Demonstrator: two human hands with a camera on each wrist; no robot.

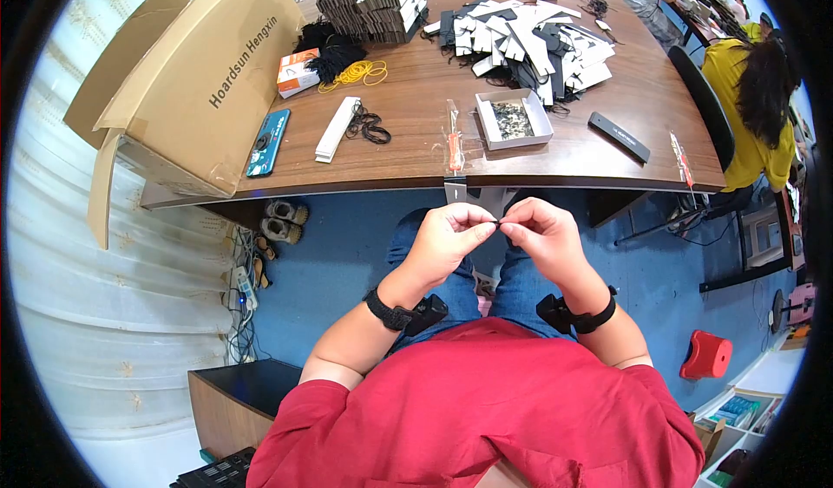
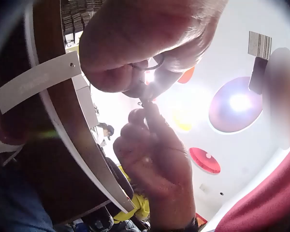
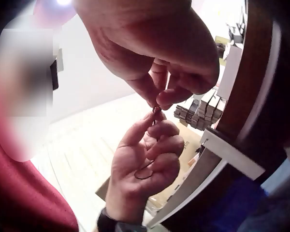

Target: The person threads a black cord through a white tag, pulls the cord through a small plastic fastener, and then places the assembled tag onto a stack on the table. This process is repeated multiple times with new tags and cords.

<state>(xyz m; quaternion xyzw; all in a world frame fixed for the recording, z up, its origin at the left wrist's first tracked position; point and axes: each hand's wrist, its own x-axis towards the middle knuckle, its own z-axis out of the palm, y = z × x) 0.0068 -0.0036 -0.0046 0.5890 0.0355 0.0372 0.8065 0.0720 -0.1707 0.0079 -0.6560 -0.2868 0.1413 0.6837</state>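
Observation:
My left hand [image 1: 442, 243] and right hand [image 1: 553, 243] meet fingertip to fingertip in front of the table edge. Between them they pinch a thin dark cord [image 3: 145, 175], part of which loops across the left palm in the right wrist view. A tiny hook-like piece [image 2: 140, 103] shows where the fingertips meet in the left wrist view; the fingers hide most of it. Just beyond the hands, a light strip-shaped tag [image 2: 38, 81] sticks out over the table edge. On the table ahead are an orange-handled tool [image 1: 455, 151] and a white box [image 1: 544, 131] of small parts.
A pile of white and black tags [image 1: 538, 45] covers the table's back right. A black bar [image 1: 619, 137], white strip [image 1: 337, 130], black cords [image 1: 369, 127], phone [image 1: 267, 144] and large carton [image 1: 204, 85] lie around. Another person [image 1: 744, 98] sits at right; a red stool [image 1: 707, 354] stands behind.

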